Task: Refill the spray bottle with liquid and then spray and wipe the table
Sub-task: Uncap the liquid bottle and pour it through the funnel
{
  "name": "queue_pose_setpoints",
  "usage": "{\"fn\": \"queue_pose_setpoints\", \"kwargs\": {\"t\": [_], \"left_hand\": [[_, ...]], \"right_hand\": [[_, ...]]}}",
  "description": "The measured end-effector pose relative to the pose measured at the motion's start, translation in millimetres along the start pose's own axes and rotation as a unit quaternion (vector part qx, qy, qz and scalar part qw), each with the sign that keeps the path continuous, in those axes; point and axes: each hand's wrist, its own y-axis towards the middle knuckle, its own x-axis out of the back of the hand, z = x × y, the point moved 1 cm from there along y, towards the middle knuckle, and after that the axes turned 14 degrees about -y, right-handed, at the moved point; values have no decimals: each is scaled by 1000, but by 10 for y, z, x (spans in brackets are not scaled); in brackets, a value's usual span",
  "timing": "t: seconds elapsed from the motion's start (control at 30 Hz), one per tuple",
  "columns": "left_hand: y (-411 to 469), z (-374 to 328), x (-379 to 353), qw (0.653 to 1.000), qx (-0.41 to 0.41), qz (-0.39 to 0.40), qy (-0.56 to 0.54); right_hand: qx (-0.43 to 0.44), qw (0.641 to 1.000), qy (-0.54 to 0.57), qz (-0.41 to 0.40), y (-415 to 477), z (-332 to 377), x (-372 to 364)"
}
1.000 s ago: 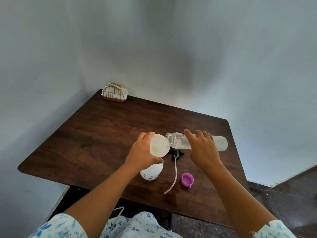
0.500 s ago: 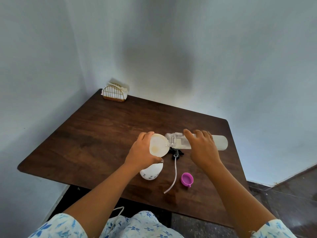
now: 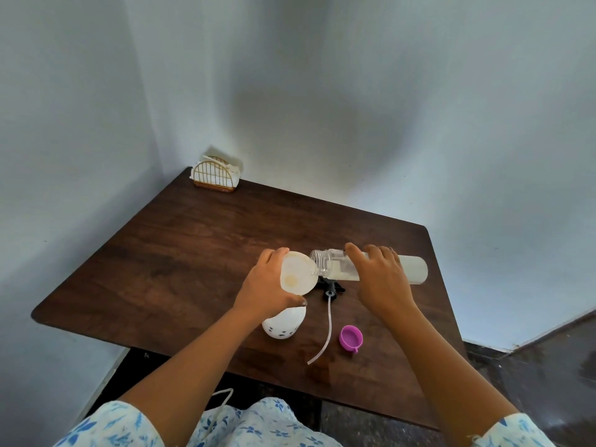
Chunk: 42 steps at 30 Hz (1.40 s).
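A white spray bottle (image 3: 283, 325) with small dark dots stands on the brown table (image 3: 180, 253). My left hand (image 3: 263, 290) grips its top, where a white funnel-like disc (image 3: 296, 274) sits. My right hand (image 3: 382, 279) holds a clear refill bottle (image 3: 414, 269) tipped on its side, with its open threaded mouth (image 3: 319, 262) at the disc's rim. Pale liquid lies along the bottle's lower side. The black spray head (image 3: 330, 288) with its long clear tube (image 3: 324, 333) lies on the table between my hands.
A pink cap (image 3: 351, 337) lies on the table near the front right. A gold wire napkin holder (image 3: 215, 175) with white napkins stands at the far left corner by the walls. Dark floor shows on the right.
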Motion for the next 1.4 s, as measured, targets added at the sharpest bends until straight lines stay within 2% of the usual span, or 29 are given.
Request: {"fn": "queue_pose_setpoints", "kwargs": {"t": [1.4], "left_hand": [[-29,0,-15,1000,-3,-1,-2]], "right_hand": [[0,1000,5,-4,-56,21,43]]}}
